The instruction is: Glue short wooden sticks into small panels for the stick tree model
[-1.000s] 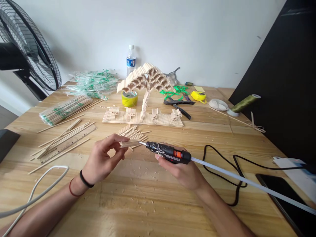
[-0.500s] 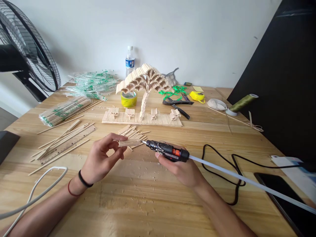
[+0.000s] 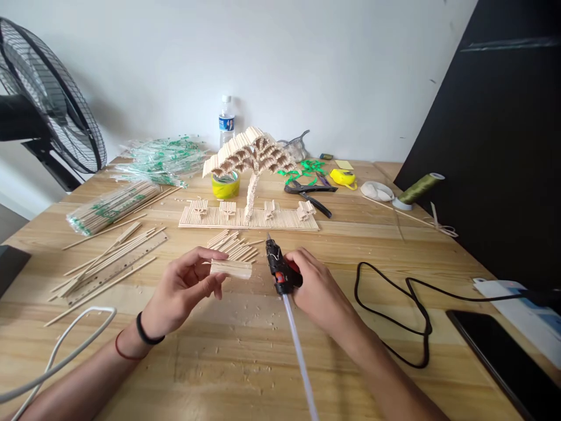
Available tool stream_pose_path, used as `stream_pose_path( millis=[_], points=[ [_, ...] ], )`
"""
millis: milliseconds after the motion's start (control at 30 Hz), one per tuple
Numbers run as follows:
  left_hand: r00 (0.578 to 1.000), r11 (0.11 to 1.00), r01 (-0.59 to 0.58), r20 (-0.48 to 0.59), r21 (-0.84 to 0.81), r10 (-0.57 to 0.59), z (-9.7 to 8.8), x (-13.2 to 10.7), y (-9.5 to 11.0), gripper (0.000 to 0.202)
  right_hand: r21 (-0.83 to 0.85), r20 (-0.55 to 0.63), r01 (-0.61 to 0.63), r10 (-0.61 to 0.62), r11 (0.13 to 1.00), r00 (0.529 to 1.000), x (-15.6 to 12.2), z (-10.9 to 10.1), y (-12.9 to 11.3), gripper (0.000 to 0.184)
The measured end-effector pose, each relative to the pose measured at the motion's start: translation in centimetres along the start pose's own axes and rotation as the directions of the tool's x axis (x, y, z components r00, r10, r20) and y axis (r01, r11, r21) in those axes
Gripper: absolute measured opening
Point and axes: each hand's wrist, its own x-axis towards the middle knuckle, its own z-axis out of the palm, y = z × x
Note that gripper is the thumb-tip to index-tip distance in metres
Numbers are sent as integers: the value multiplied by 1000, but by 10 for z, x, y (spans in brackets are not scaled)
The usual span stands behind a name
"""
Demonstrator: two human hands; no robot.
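Observation:
My left hand pinches a small glued block of short wooden sticks just above the table. My right hand is wrapped round a black hot glue gun, its nozzle now pointing away from me and its clear glue stick trailing toward me. A loose pile of cut sticks lies just beyond both hands. Behind it stands a stick model of a tree on a flat stick base with small stick seats.
Long sticks and a wooden ruler lie at the left, with wrapped stick bundles and a fan beyond. A black cord, a phone, pliers, tape roll, thread spool and water bottle surround the work.
My right hand has swung the glue gun away from the stick block, turning its nozzle from pointing left to pointing away from me. My left hand still holds the block.

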Motion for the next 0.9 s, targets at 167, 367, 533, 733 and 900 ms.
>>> stream_pose_path(
  millis=[167,367,533,733,900],
  points=[
    [999,1000,6,41,-26,-5,2,-1,0,23,-32,29,-51,51,998,998,2,-2,7,33],
    [998,995,14,62,-96,-8,2,-3,-2,21,86,-30,46,-43,995,999,0,-19,-14,27],
    [988,982,60,152,-179,-33,7,-9,-3,15,613,89,-25,-38,790,995,-12,-16,-42,26],
    [978,963,64,210,-261,-8,14,-12,-1,16,735,80,-51,-11,676,997,-19,-2,-45,14],
    [970,963,41,242,-267,25,14,-12,-4,19,776,72,-62,9,628,997,-19,-1,-44,11]
  ],
)
